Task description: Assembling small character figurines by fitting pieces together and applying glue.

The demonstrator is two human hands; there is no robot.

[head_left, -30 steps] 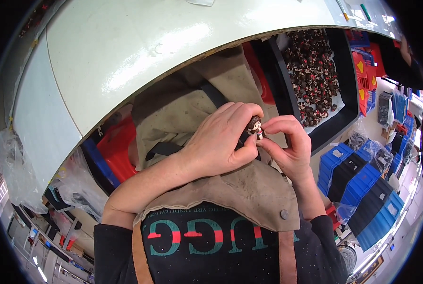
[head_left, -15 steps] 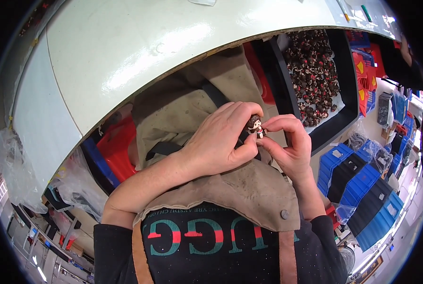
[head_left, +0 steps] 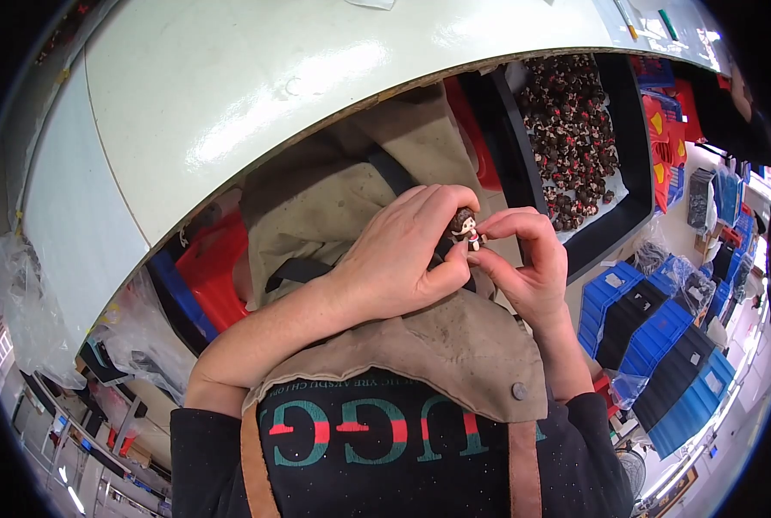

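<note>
Figurine (head_left: 466,225) part-covered, tray (head_left: 635,129) end out of sight

The left hand (head_left: 424,242) hides the figurine's left side and its own palm; the right hand (head_left: 530,250) covers some of the other side. At upper right, the table (head_left: 316,73) hides the tray's top end; its small figures (head_left: 571,129) are too tiny to tell apart. The bottom edge crops the shirt (head_left: 385,494).
</note>
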